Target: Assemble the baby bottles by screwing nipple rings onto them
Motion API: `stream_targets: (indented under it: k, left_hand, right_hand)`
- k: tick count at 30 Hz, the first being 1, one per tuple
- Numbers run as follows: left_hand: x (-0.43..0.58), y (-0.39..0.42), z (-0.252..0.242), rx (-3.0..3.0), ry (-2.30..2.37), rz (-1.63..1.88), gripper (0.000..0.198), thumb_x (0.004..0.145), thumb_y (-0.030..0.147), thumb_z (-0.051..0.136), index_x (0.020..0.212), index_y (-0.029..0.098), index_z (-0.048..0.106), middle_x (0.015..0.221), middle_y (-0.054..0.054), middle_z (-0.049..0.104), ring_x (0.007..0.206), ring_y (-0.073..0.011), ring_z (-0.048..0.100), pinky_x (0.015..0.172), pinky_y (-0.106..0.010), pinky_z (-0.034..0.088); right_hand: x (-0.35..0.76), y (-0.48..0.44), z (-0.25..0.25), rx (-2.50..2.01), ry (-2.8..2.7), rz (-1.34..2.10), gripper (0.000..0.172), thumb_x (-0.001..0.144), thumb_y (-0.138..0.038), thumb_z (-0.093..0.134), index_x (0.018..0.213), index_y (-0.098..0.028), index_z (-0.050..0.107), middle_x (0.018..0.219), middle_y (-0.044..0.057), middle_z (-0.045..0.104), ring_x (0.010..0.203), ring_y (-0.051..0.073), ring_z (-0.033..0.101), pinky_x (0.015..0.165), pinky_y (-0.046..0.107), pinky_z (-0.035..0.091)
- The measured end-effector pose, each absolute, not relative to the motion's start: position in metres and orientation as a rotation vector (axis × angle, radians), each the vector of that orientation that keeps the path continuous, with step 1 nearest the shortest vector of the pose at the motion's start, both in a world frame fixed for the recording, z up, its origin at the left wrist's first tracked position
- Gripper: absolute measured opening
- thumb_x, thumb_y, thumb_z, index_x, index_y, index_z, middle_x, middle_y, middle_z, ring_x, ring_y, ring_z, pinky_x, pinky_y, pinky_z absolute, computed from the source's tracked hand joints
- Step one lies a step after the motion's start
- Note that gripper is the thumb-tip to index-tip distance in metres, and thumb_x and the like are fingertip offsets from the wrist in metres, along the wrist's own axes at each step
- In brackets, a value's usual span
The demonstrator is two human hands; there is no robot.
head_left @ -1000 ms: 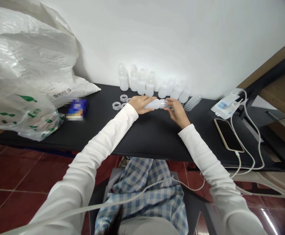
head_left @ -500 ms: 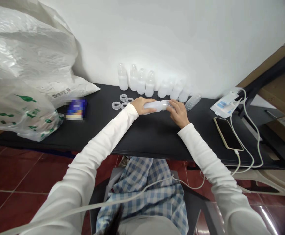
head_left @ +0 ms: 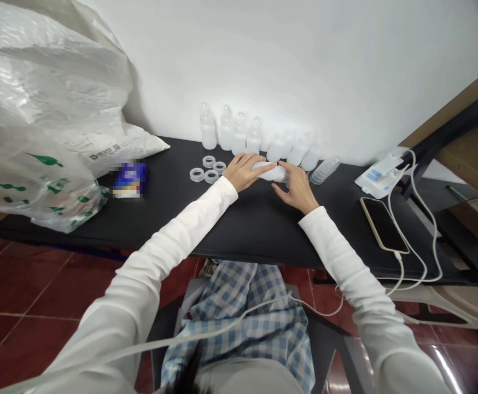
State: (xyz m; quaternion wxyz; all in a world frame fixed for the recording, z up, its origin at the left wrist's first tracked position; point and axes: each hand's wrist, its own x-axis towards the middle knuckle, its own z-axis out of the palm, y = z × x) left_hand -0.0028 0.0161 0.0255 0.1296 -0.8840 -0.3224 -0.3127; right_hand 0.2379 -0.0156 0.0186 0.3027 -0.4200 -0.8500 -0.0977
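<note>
A milky white baby bottle (head_left: 272,172) lies sideways between my hands, above the table. My left hand (head_left: 245,171) is wrapped round its body from the left. My right hand (head_left: 298,189) curves round the other end, thumb lower and fingers over the top; the clear cap there is mostly hidden behind the fingers. Just left of my left hand, several white screw rings (head_left: 197,174) lie on the table. Behind the hands stand capped bottles (head_left: 208,131), and to their right are bottles without clear caps (head_left: 275,148). A stack of clear caps (head_left: 325,169) leans beyond my right hand.
A black table (head_left: 161,219) runs along a white wall. Large plastic bags (head_left: 58,82) and a blue packet (head_left: 130,179) are on the left. On the right are a phone (head_left: 384,224) on a cable, a white power strip (head_left: 376,178) and a dark shelf frame.
The bottle has turned in my hands, its capped end tipping downward and out of clear sight. My left hand has rolled over the top of it, and my right thumb has spread lower.
</note>
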Motion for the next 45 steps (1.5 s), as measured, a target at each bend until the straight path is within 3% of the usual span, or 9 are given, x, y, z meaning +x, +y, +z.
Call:
stream_targets:
  k: [5,11,17,23,27,30,33,41,45]
  left_hand:
    - [-0.003,0.018,0.025,-2.555,-0.961,-0.939,0.044,0.101,0.025,0.042,0.138,0.035,0.062,0.133,-0.010,0.067,0.127,-0.0280,0.056,0.106,-0.049,0.042]
    - [-0.005,0.022,0.023,-2.583,-0.955,-0.920,0.049,0.098,0.040,0.050,0.146,0.028,0.056,0.132,-0.014,0.066,0.121,-0.0319,0.057,0.102,-0.051,0.046]
    - [0.001,0.015,0.021,-2.720,-0.993,-0.884,0.067,0.095,0.056,0.052,0.147,0.014,0.051,0.124,-0.018,0.069,0.109,-0.0292,0.066,0.096,-0.043,0.051]
    - [0.007,0.007,0.031,-3.150,-1.175,-1.097,0.064,0.090,0.063,0.055,0.135,0.019,0.059,0.121,-0.010,0.073,0.107,-0.0259,0.071,0.090,-0.035,0.054]
    - [0.012,0.008,0.033,-3.546,-1.379,-1.329,0.068,0.086,0.070,0.052,0.121,0.012,0.065,0.092,-0.010,0.076,0.076,-0.0233,0.072,0.065,-0.033,0.054]
    - [0.010,0.009,0.035,-3.899,-1.448,-1.190,0.075,0.091,0.071,0.037,0.119,0.007,0.065,0.077,-0.016,0.074,0.053,-0.0215,0.064,0.044,-0.031,0.043]
    - [0.005,0.007,0.037,-4.101,-1.361,-1.086,0.081,0.094,0.070,0.027,0.121,0.003,0.065,0.073,-0.019,0.073,0.045,-0.0207,0.059,0.037,-0.031,0.036]
    - [0.010,0.010,0.031,-4.007,-1.557,-1.188,0.077,0.092,0.070,0.038,0.122,0.005,0.065,0.080,-0.018,0.075,0.045,-0.0171,0.058,0.038,-0.028,0.038]
    - [0.014,0.013,0.023,-3.457,-1.694,-1.339,0.067,0.087,0.065,0.057,0.130,0.014,0.063,0.103,-0.012,0.076,0.071,-0.0190,0.069,0.055,-0.028,0.051]
  right_hand:
    - [0.239,-0.016,0.019,-1.172,-2.281,-0.239,0.054,0.100,-0.043,0.049,0.146,-0.015,0.045,0.136,0.019,0.063,0.123,0.033,0.059,0.103,0.050,0.042]
    - [0.236,-0.018,0.017,-1.221,-2.195,-0.358,0.047,0.101,-0.040,0.045,0.143,-0.019,0.049,0.133,0.016,0.065,0.120,0.032,0.060,0.098,0.046,0.043]
    - [0.234,-0.020,0.013,-1.238,-2.088,-0.529,0.039,0.099,-0.015,0.035,0.127,-0.025,0.061,0.130,0.012,0.067,0.123,0.027,0.060,0.098,0.044,0.039]
    - [0.235,-0.014,0.000,-1.252,-1.935,-0.616,0.034,0.101,-0.020,0.033,0.115,-0.027,0.064,0.119,0.009,0.071,0.126,0.026,0.060,0.099,0.045,0.037]
    - [0.236,-0.013,-0.003,-1.266,-1.866,-0.640,0.030,0.102,-0.022,0.034,0.107,-0.027,0.063,0.116,0.008,0.071,0.125,0.027,0.062,0.098,0.046,0.038]
    - [0.239,-0.013,-0.004,-1.248,-1.870,-0.619,0.026,0.101,-0.024,0.038,0.102,-0.027,0.064,0.115,0.009,0.071,0.123,0.028,0.062,0.096,0.047,0.039]
    - [0.244,-0.011,-0.005,-1.233,-1.875,-0.588,0.022,0.099,-0.025,0.043,0.100,-0.028,0.064,0.113,0.008,0.071,0.120,0.029,0.063,0.096,0.049,0.040]
    - [0.248,-0.011,0.002,-1.231,-1.985,-0.574,0.029,0.093,-0.017,0.046,0.118,-0.027,0.057,0.120,0.011,0.064,0.118,0.029,0.059,0.097,0.051,0.041]
    - [0.242,-0.016,0.014,-1.210,-2.127,-0.553,0.044,0.094,-0.026,0.049,0.138,-0.024,0.048,0.139,0.016,0.057,0.130,0.032,0.052,0.103,0.052,0.039]
